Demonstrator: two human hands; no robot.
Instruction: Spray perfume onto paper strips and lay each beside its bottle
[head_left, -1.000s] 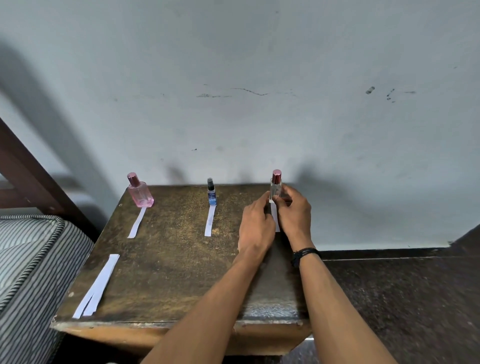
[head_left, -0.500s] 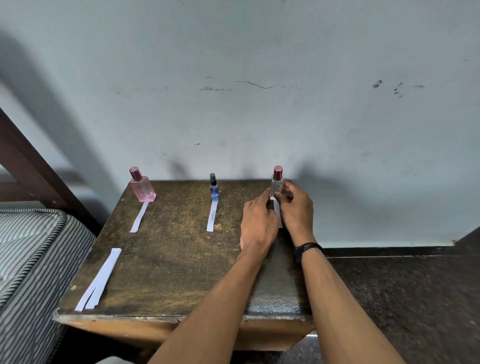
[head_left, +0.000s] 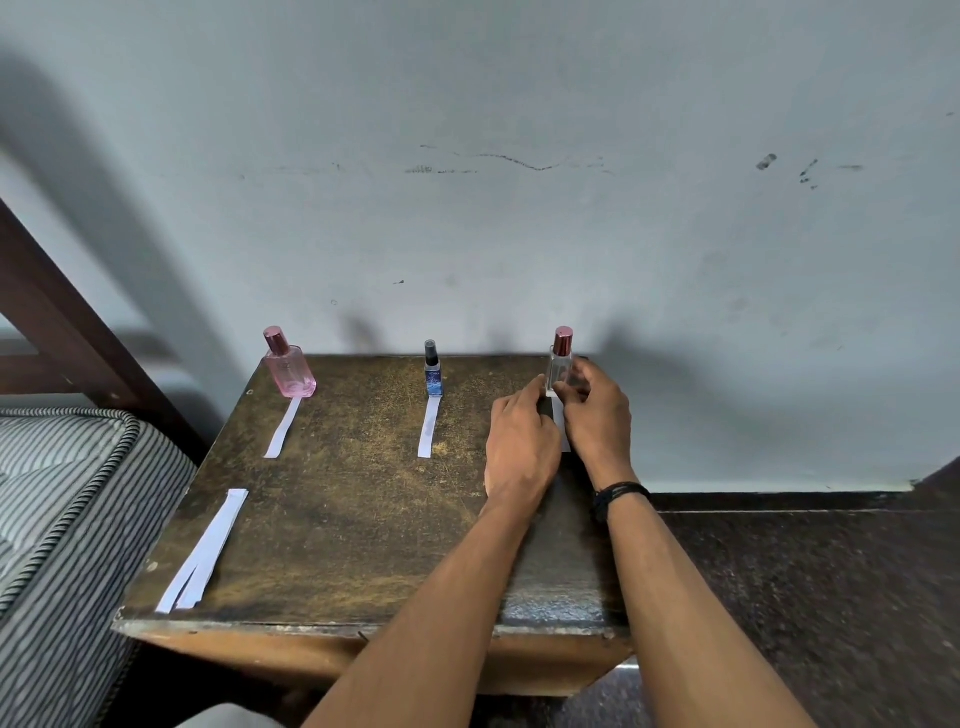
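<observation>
Three perfume bottles stand along the back of a dark wooden table (head_left: 337, 519): a pink bottle (head_left: 288, 371), a small blue bottle (head_left: 432, 375) and a clear bottle with a rose cap (head_left: 561, 358). One white paper strip (head_left: 283, 428) lies in front of the pink bottle and another strip (head_left: 427, 428) in front of the blue one. A third strip (head_left: 560, 428) lies in front of the clear bottle, between my hands. My left hand (head_left: 519, 447) rests on the table, fingertips pressing that strip's left edge. My right hand (head_left: 597, 415) curls its thumb and fingers around the clear bottle's base.
Spare paper strips (head_left: 205, 551) lie near the table's front left corner. A striped mattress (head_left: 62, 509) and a dark bed frame (head_left: 67, 332) adjoin the table's left side. The wall stands right behind the bottles. Dark floor (head_left: 805, 597) lies to the right.
Both hands stay at the clear bottle and its strip. Only the view has shifted slightly, and my right fingers have closed a little nearer the bottle's base.
</observation>
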